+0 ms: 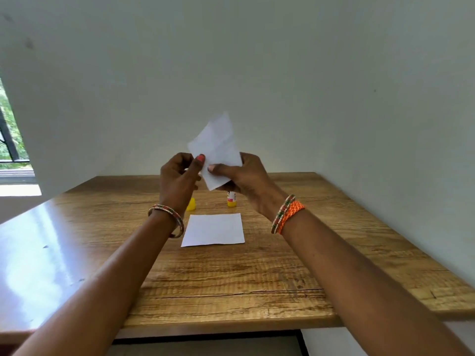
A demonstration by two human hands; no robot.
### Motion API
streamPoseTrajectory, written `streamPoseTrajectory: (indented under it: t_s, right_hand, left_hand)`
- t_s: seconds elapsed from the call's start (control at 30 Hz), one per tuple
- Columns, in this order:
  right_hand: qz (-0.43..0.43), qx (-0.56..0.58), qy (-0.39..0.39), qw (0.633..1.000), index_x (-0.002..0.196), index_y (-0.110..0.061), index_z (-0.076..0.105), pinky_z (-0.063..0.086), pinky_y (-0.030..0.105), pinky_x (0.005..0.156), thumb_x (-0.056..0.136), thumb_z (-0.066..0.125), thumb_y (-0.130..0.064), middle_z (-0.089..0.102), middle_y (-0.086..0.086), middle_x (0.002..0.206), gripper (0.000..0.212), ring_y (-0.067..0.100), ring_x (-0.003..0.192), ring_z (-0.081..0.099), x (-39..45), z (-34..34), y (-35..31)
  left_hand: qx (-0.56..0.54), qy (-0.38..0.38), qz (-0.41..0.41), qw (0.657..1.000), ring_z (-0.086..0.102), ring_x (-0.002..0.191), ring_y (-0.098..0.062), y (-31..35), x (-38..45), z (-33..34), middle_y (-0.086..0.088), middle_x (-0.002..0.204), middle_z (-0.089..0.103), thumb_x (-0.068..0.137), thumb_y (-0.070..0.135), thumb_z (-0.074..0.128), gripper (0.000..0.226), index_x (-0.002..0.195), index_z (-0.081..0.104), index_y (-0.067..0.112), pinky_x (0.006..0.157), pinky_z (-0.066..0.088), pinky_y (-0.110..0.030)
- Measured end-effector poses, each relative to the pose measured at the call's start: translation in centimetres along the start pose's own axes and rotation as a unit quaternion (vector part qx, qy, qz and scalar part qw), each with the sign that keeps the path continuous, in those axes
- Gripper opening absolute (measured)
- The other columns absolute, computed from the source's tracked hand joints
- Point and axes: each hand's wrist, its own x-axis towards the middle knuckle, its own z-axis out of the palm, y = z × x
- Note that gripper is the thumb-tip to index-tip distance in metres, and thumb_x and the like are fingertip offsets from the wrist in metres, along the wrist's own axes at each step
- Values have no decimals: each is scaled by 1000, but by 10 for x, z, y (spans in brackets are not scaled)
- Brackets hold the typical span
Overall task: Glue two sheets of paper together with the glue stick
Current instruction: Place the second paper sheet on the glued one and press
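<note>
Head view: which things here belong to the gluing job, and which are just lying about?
Part of the job:
held paper sheet, pinched by left hand and right hand
flat paper sheet on the table
glue stick, upright
yellow cap

Not part of it:
bangles
orange wristband
window

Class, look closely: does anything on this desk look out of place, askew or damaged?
Nothing looks damaged or spilled. The flat sheet lies slightly askew on the table. The glue stick stands uncapped, its yellow cap apart, which suits the task.
</note>
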Motion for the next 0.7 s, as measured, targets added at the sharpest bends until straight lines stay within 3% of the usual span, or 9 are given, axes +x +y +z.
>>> streamPoseTrajectory:
  t_s: [0.07,0.17,0.23,0.3,0.4,0.47,0.63,0.7]
  right_hand:
    - [8,-10,-15,1000,116,-1,59,59,35,77,80,72,-12,66,17,114,40,29,102,66,-2,3,0]
    - [6,-4,-7,1000,100,-6,65,60,32,73,82,71,-18,68,13,105,22,25,95,68,-1,-1,-6]
    - [-6,-26,14,1000,87,-13,66,60,33,73,82,71,-23,70,9,97,12,21,88,68,1,-7,-8]
    - [3,-49,27,998,88,-10,68,58,39,80,82,72,-25,70,13,102,17,23,90,67,3,-14,-9]
    - [38,-38,37,998,99,-1,66,58,40,80,81,73,-18,68,20,109,25,25,91,67,4,-21,-6]
    - [53,-28,32,998,94,-2,65,58,36,76,80,73,-15,68,21,110,21,24,87,66,4,-23,-4]
    - [69,-22,24,997,93,0,65,60,32,64,79,74,-13,69,19,105,21,19,76,68,6,-27,-2]
    - [72,-22,26,997,97,2,65,60,33,66,78,75,-13,69,17,102,25,20,79,69,5,-28,-1]
  left_hand:
    - [11,4,-5,1000,54,61,-10,-2,3,-7,0,75,58,88,23,57,13,75,55,22,47,45,-16]
    - [68,5,29,997,55,64,-16,-3,8,-15,-2,76,57,90,20,54,15,75,50,20,46,45,-15]
    - [115,-3,51,992,58,72,-27,-4,10,-17,-10,80,59,89,19,54,13,79,50,13,55,50,-29]
    - [129,-17,55,990,62,78,-31,-4,9,-18,-15,84,64,88,19,56,10,87,53,10,67,53,-41]
    - [120,-39,38,991,61,58,-10,-4,6,-17,-4,68,64,87,23,58,9,83,52,18,55,49,-29]
    - [122,-52,28,991,52,42,-1,-5,6,-16,1,57,59,87,24,58,10,81,50,21,47,42,-22]
    - [130,-86,9,988,49,49,-16,-4,4,-18,-3,56,56,88,25,57,14,76,49,27,52,38,-29]
    - [129,-110,-6,985,50,53,-19,-2,3,-19,-5,59,58,88,25,56,13,77,49,25,53,39,-29]
